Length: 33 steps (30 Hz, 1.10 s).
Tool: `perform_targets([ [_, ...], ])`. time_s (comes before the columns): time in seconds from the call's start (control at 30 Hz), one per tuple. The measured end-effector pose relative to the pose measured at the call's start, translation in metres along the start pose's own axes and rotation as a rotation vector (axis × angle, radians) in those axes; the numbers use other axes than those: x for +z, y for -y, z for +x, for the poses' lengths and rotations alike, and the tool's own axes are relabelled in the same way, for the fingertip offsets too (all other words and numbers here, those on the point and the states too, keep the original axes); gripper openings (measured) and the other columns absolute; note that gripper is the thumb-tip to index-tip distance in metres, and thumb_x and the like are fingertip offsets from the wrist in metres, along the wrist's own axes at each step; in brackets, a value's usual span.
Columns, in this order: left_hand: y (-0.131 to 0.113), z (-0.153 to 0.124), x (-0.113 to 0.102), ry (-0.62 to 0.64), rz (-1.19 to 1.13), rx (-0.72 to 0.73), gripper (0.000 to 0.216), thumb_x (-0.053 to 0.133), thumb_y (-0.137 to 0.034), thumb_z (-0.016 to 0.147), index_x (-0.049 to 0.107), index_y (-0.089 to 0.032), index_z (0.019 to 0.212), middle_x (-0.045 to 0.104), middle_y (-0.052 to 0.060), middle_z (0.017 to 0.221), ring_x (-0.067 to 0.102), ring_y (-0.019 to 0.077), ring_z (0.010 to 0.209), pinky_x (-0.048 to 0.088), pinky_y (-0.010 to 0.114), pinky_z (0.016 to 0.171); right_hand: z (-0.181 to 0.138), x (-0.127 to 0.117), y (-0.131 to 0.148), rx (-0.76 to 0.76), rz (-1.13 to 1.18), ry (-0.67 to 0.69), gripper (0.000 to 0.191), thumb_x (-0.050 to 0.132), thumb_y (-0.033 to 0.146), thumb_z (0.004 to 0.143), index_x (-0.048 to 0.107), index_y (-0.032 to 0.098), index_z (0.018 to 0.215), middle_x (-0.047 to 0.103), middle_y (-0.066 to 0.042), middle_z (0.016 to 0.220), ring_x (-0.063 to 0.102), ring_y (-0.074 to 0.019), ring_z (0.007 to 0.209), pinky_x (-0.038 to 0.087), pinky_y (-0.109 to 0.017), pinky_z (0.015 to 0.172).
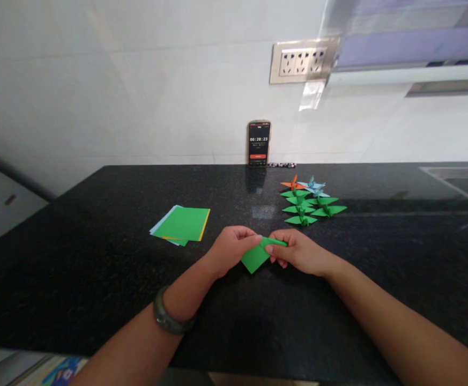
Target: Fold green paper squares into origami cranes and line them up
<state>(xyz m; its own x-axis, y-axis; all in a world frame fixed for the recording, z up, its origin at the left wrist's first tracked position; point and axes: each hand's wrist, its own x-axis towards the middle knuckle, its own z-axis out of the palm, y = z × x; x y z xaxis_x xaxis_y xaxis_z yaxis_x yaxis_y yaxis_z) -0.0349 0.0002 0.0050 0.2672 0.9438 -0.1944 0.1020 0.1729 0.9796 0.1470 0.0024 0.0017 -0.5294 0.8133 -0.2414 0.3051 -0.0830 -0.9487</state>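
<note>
A partly folded green paper (254, 257) is held just above the black counter (97, 257), near its middle. My left hand (231, 247) pinches the paper's left upper edge with thumb and fingers closed. My right hand (298, 251) grips its right upper corner, fingers curled around the fold. Both hands meet over the paper. A dark bangle (169, 317) sits on my left wrist.
A stack of flat paper sheets (182, 224), green on top, lies to the left. Several folded paper cranes (308, 203), mostly green, one orange, one light blue, stand behind the hands. A phone (259, 142) showing a timer leans on the wall. A sink edge (459, 179) is at far right.
</note>
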Motion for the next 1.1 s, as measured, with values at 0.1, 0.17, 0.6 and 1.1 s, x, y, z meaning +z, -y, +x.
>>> perform_targets([
  [0.1, -0.0003, -0.0010, -0.0010, 0.023, 0.054, 0.028, 0.028, 0.064, -0.038, 0.066, 0.062, -0.011, 0.070, 0.056, 0.000, 0.060, 0.045, 0.0090, 0.054, 0.034, 0.023, 0.052, 0.0000, -0.0006, 0.0011, -0.002, 0.005, 0.023, 0.026, 0.056, 0.039, 0.077, 0.051, 0.015, 0.070, 0.055, 0.002, 0.061, 0.045, -0.0048, 0.046, 0.036, -0.018, 0.045],
  [0.17, -0.0002, -0.0010, -0.0017, 0.021, 0.069, 0.037, 0.029, 0.064, -0.040, 0.067, 0.062, -0.011, 0.071, 0.056, 0.000, 0.060, 0.045, 0.0092, 0.054, 0.034, 0.023, 0.052, 0.0002, -0.0008, 0.0021, -0.006, 0.012, 0.040, 0.027, 0.056, 0.040, 0.077, 0.051, 0.015, 0.070, 0.055, 0.002, 0.061, 0.045, -0.0049, 0.046, 0.037, -0.018, 0.045],
  [0.6, 0.0023, -0.0001, -0.0019, 0.022, 0.051, 0.047, 0.026, 0.067, -0.037, 0.064, 0.062, -0.012, 0.071, 0.057, -0.001, 0.058, 0.047, 0.0089, 0.051, 0.034, 0.022, 0.050, 0.0004, 0.0001, 0.0023, -0.007, 0.080, 0.022, 0.033, 0.057, 0.046, 0.075, 0.052, 0.015, 0.069, 0.055, 0.003, 0.058, 0.044, -0.0045, 0.044, 0.035, -0.018, 0.043],
  [1.1, 0.0046, 0.0007, -0.0017, 0.016, 0.045, 0.047, 0.028, 0.070, -0.037, 0.060, 0.059, -0.012, 0.066, 0.055, -0.002, 0.055, 0.044, 0.0076, 0.048, 0.032, 0.021, 0.046, -0.0003, 0.0007, 0.0037, -0.008, 0.082, 0.023, 0.040, 0.056, 0.054, 0.073, 0.051, 0.015, 0.069, 0.054, 0.003, 0.057, 0.043, -0.0044, 0.044, 0.034, -0.018, 0.043],
])
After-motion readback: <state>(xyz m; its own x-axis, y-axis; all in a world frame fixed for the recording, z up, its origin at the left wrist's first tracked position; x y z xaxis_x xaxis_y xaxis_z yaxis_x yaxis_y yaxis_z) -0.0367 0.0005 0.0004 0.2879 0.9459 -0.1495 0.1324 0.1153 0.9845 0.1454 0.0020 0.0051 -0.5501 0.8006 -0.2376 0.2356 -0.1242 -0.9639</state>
